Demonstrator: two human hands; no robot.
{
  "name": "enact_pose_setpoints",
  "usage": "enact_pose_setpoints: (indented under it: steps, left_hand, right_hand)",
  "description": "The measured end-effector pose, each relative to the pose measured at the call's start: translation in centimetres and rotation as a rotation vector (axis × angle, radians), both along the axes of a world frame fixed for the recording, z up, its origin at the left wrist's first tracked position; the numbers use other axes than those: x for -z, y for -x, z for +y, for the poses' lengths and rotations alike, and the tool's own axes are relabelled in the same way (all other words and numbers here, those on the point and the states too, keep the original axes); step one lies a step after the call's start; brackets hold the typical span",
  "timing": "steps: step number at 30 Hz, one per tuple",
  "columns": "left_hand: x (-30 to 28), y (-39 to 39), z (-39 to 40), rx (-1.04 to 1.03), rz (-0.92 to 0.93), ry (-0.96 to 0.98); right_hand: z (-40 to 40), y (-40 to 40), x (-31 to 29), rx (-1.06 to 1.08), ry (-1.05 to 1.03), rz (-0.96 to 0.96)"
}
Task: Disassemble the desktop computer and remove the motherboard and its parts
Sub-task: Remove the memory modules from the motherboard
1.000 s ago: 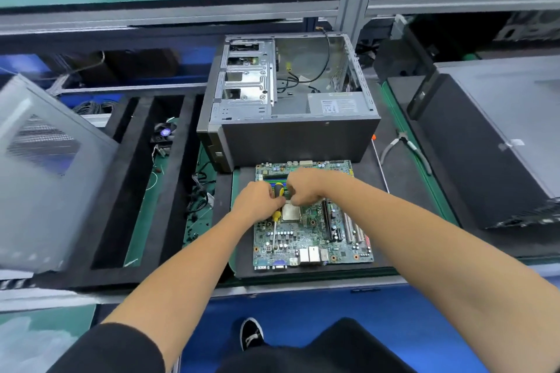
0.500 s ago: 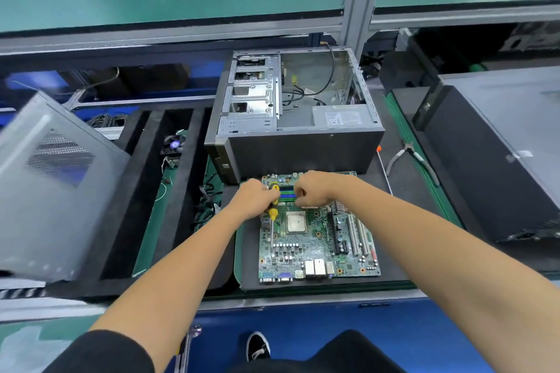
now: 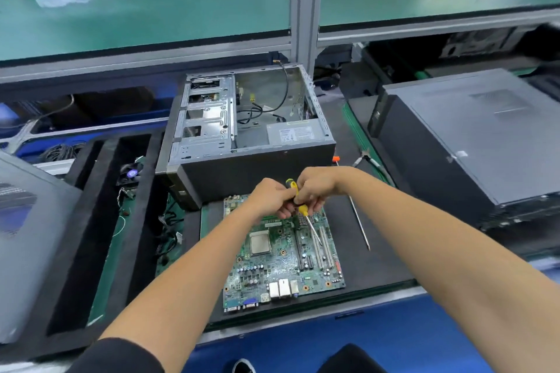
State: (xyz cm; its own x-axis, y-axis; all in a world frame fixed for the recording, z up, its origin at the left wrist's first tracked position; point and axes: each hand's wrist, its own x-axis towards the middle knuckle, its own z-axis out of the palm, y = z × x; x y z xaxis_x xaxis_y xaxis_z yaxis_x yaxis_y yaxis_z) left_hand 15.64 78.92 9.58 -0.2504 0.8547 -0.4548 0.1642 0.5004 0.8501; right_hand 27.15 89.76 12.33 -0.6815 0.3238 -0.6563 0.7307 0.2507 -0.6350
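Note:
The green motherboard (image 3: pixel 281 260) lies flat on a black mat in front of the open, emptied computer case (image 3: pixel 242 136). Its bare CPU (image 3: pixel 260 243) shows near the middle. My left hand (image 3: pixel 268 197) and my right hand (image 3: pixel 316 188) meet just above the board's far edge. Both curl round the handle of a yellow-and-black screwdriver (image 3: pixel 303 209). The handle's top pokes up between the hands, and its shaft slants down to the right over the expansion slots. The far edge of the board is hidden under my hands.
A long screwdriver with an orange tip (image 3: pixel 359 221) and pliers (image 3: pixel 368 160) lie on the mat to the right. Another closed case (image 3: pixel 472 136) stands at far right. A grey side panel (image 3: pixel 27 236) leans at left, beside foam trays holding a fan (image 3: pixel 131 174) and cables.
My hands have lifted slightly off the board's far end and come together on the screwdriver. Its shaft, which pointed straight down by my left hand, now slants to the right.

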Motion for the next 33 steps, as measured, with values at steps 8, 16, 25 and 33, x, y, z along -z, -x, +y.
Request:
enact_pose_setpoints:
  steps: [8, 16, 25, 33]
  left_hand:
    - [1.2, -4.6, 4.7, 0.129, 0.234, -0.002]
    - [3.2, -5.2, 6.8, 0.088, 0.333, 0.030]
    - [3.4, -2.2, 5.7, 0.141, 0.407, 0.053]
    - [1.4, 2.6, 0.4, 0.174, 0.459, -0.009]
  right_hand:
    - [4.8, -5.2, 1.3, 0.119, -0.190, -0.204]
    - [6.3, -4.7, 3.9, 0.160, -0.379, -0.229]
    - [6.6, -3.5, 2.7, -0.190, -0.496, -0.430]
    - [-1.5, 2.3, 2.2, -0.544, -0.056, -0.489]
